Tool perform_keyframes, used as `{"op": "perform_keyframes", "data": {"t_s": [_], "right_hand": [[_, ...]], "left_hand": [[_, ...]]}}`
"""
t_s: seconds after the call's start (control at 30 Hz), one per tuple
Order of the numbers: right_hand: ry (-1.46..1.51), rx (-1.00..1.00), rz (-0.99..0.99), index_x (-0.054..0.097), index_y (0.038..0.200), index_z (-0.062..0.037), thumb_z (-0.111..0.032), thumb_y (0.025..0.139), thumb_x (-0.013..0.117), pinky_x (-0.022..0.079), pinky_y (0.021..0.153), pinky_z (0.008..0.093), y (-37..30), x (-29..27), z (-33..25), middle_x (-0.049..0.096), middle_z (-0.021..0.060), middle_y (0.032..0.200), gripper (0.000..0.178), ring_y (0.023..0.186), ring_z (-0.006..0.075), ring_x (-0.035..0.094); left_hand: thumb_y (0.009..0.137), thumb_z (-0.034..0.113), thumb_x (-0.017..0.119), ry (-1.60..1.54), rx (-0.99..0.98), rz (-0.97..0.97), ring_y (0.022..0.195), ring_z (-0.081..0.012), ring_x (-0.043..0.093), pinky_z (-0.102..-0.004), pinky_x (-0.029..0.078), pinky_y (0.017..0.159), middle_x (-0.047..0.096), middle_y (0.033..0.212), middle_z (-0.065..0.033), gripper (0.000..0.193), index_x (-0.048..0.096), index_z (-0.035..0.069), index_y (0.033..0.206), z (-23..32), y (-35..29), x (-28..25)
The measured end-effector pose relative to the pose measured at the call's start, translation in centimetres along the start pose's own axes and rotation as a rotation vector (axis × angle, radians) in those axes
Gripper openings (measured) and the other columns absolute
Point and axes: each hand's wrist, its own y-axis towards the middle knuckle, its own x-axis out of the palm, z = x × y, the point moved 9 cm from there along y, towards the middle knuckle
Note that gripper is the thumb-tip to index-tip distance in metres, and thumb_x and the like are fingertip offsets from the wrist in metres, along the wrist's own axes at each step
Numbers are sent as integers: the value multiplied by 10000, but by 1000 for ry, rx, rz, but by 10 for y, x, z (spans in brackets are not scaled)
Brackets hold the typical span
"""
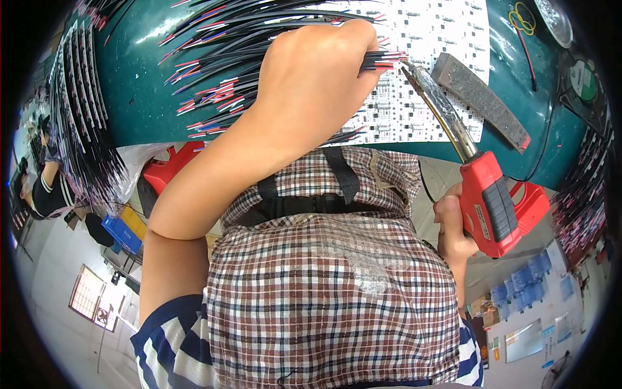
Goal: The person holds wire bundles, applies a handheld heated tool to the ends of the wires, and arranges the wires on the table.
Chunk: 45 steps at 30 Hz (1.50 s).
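Observation:
My left hand point(317, 71) is closed around black cables point(377, 61) whose red and white wire ends stick out past the fingers. It rests over a white panel of small circuit boards point(395, 123). In my right hand point(453, 223) is a red soldering gun point(489, 201), gripped by its handle. The metal barrel point(437, 104) of the gun slants up and left, its tip close to the wire ends; whether they touch I cannot tell. Many more black cables point(227, 61) fan out leftward from the panel, partly behind my left hand and forearm.
A grey bar point(479, 100) lies across the panel's right side. On the green table point(142, 84) are a yellow wire loop point(521, 19), a metal dish point(554, 19) and a small fan point(582, 81). Wired panels point(81, 78) stand at left, cable bundles point(586, 188) at right. Another person point(48, 185) is at far left.

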Motion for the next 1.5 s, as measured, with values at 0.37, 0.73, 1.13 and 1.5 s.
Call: {"op": "perform_keyframes", "data": {"t_s": [0.37,0.73,1.13,1.5], "right_hand": [[-28,-6,-11,573,1037,46,-26,854,663,388,455,236,-4,-1,3,564,68,718,216,526,107,500],[-51,-14,-13,573,1039,38,-8,857,656,388,460,237,1,2,1,563,68,726,205,533,106,502],[-22,29,-29,581,1006,40,-50,851,685,389,454,236,1,3,3,565,64,719,207,533,111,506],[-34,32,-22,585,996,30,-23,850,668,393,457,239,-2,1,1,560,57,707,176,532,114,507]], "left_hand": [[780,187,766,-74,47,-22,560,-241,605,-330,465,537,646,690,-112,192,688,44,882,1,2,-1],[774,206,768,-47,42,-30,576,-258,619,-337,474,543,654,704,-123,220,696,38,898,-3,8,0],[766,244,775,2,71,-65,583,-273,617,-353,474,545,667,732,-130,263,703,42,917,-3,10,2],[760,234,777,-6,77,-75,603,-281,631,-355,479,552,673,739,-122,251,703,40,902,-2,9,3]]}}
